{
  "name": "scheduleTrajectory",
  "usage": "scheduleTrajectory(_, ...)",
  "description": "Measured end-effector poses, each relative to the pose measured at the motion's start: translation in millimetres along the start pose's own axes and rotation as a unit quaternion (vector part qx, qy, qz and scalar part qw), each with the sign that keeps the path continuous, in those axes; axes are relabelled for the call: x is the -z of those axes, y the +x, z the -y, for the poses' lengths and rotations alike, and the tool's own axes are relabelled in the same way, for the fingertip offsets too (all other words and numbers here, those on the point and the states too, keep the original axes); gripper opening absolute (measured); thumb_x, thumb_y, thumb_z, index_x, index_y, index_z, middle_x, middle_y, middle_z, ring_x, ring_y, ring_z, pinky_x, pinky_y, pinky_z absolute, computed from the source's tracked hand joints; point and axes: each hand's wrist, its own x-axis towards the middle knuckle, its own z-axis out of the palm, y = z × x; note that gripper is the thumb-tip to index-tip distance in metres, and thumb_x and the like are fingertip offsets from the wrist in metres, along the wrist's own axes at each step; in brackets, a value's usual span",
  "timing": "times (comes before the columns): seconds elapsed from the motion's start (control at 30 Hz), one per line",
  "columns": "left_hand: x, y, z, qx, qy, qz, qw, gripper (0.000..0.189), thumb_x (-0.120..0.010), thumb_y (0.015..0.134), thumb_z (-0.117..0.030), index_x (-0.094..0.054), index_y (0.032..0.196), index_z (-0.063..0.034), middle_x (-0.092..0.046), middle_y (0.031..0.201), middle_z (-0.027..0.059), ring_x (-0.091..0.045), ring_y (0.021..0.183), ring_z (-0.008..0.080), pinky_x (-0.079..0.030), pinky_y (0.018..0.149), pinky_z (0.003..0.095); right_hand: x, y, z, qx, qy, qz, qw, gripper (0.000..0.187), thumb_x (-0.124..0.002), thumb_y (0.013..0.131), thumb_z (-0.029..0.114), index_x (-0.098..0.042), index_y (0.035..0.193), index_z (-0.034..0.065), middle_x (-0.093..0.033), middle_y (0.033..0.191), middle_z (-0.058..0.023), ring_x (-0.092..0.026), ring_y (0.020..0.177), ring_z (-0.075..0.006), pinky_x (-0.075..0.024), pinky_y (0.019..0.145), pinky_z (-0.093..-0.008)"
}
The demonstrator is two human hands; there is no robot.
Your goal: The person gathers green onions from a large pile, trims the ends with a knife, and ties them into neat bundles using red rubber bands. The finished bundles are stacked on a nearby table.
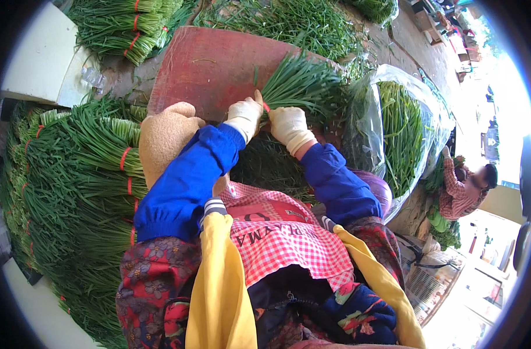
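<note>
A bunch of long green leafy stalks, likely garlic chives (296, 85), lies over the right part of a worn red board (204, 65), its leaves fanned to the upper right. My left hand (246, 112), in a cream glove with a bare fingertip, is at the left side of the bunch's stem end. My right hand (289, 126), gloved too, pinches a red band (266, 107) at the stems. The stem ends are mostly hidden between the hands.
Banded green bunches (86, 174) are piled at the left, with more (134, 26) at the top left. Loose greens (283, 22) lie beyond the board. A clear plastic bag (381, 126) of greens stands at the right. Another person (462, 192) sits farther right.
</note>
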Motion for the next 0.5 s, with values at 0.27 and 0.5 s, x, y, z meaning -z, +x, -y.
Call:
scheduleTrajectory(0.27,22.7,-9.5,0.8,0.018,-0.043,0.027,0.999,0.118,-0.087,0.061,-0.063,-0.038,0.145,0.0029,-0.059,0.137,0.0200,-0.062,0.121,0.0336,-0.053,0.098,0.0445,-32.0,-13.9,-7.1,0.032,-0.002,-0.036,0.999,0.014,-0.065,0.083,0.023,-0.076,0.082,0.0135,-0.074,0.084,-0.0098,-0.074,0.080,-0.0279,-0.0567,0.068,-0.0406)
scheduleTrajectory(0.5,-12.3,-1.2,-18.3,0.050,-0.105,-0.012,0.993,0.094,-0.079,0.079,-0.028,-0.029,0.153,0.0012,-0.060,0.130,0.0223,-0.063,0.117,0.0373,-0.053,0.092,0.0514,-31.6,-18.4,-7.3,0.013,0.015,0.004,1.000,0.018,-0.062,0.086,0.023,-0.077,0.080,0.0134,-0.075,0.083,-0.0111,-0.075,0.080,-0.0260,-0.0563,0.067,-0.0394)
